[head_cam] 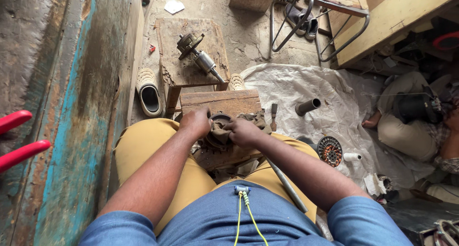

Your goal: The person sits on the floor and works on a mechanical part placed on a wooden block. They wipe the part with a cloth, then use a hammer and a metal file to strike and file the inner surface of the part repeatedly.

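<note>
My left hand [196, 122] grips the rim of a round dark metal motor housing [217, 140] that rests on a small wooden block [220, 102] between my knees. My right hand [244, 131] presses a dirty brown rag [224, 127] into the housing's opening. Both hands touch the housing from opposite sides. Most of the housing is hidden under the hands and the rag.
A rotor with a shaft [198, 54] lies on a wooden stool [191, 69] ahead. A chisel [273, 116], a pipe piece [307, 106] and a wound stator [330, 151] sit on white sheeting [311, 83] to the right. A metal rod [287, 184] leans across my right thigh. Another person [411, 121] sits at the far right. Sandals [149, 92] lie left.
</note>
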